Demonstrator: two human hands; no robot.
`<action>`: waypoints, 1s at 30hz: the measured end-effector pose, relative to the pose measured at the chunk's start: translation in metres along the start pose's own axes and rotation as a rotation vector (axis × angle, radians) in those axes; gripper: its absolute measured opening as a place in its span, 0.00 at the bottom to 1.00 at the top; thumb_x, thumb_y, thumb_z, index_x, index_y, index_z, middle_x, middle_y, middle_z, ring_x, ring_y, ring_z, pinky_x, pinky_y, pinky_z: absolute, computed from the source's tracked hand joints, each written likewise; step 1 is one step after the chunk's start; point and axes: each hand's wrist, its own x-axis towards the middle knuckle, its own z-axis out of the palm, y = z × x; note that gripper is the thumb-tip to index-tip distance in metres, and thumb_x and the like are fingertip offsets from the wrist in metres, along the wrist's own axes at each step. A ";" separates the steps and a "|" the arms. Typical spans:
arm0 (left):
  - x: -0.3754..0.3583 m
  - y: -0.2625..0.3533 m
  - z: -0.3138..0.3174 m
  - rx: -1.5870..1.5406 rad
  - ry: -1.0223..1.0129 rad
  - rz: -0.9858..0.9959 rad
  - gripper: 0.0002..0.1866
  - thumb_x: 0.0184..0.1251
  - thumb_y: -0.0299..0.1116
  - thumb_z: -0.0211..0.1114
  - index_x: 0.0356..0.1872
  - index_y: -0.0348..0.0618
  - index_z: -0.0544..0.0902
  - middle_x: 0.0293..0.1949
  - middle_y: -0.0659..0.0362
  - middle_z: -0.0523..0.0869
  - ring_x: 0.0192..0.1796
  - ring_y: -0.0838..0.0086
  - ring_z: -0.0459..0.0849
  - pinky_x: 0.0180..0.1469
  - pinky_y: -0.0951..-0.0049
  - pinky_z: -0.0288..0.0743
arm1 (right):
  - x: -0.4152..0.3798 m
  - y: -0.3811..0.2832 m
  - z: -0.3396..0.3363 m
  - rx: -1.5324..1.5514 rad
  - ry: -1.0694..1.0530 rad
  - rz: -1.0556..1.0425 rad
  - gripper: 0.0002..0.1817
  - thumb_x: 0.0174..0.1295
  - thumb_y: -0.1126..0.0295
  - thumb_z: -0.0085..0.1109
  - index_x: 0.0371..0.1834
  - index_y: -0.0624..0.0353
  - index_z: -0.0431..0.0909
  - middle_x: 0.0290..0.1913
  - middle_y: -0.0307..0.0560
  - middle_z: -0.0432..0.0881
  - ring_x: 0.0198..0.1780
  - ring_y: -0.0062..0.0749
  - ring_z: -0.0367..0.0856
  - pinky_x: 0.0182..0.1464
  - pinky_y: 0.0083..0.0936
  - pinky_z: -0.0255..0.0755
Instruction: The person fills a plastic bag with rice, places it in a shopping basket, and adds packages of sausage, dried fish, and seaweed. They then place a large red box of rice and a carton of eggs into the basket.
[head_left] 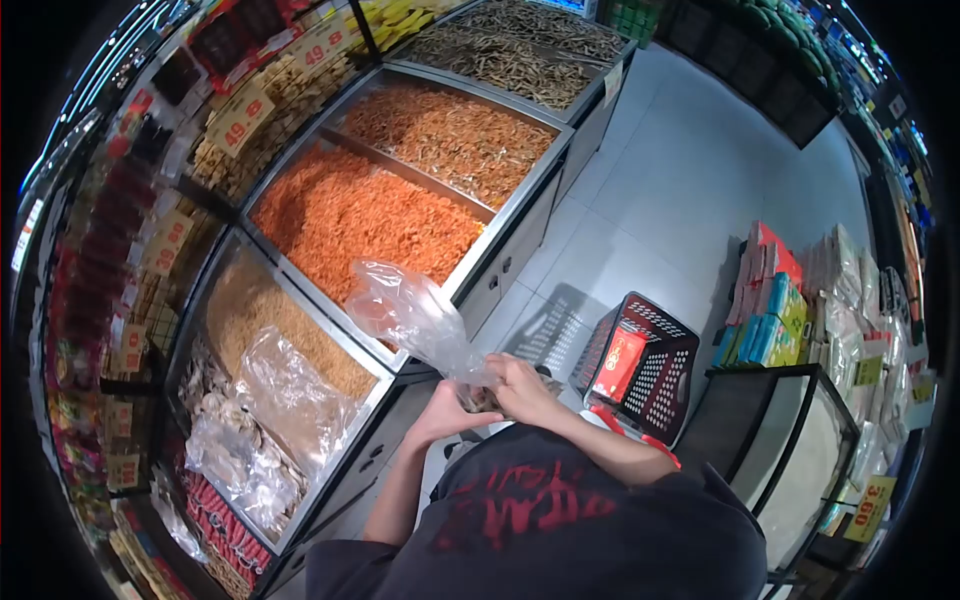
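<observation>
A clear plastic bag (405, 310) is held in front of my chest, its loose, puffed upper part reaching over the corner of the bin of orange dried goods (360, 225). My left hand (445, 412) is closed around the lower left side of the bag. On the right, my right hand (522, 388) pinches the bag's gathered neck, close to the left hand. Something brownish shows in the lower part of the bag between the hands, too small to make out.
A dark red basket (655, 355) with a red package (620, 365) stands on the floor at right. Bins of small dried fish (510, 65) and tan goods (250, 300) line the left. Stacked packets (775, 310) and a black-framed case (770, 440) are at far right.
</observation>
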 end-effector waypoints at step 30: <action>0.645 0.162 0.029 -0.224 -0.147 0.170 0.25 0.56 0.29 0.77 0.56 0.34 0.82 0.45 0.56 0.89 0.47 0.78 0.84 0.54 0.72 0.78 | 0.212 0.211 -0.551 0.464 0.323 0.273 0.36 0.56 0.64 0.74 0.66 0.65 0.70 0.58 0.44 0.77 0.61 0.28 0.74 0.64 0.27 0.66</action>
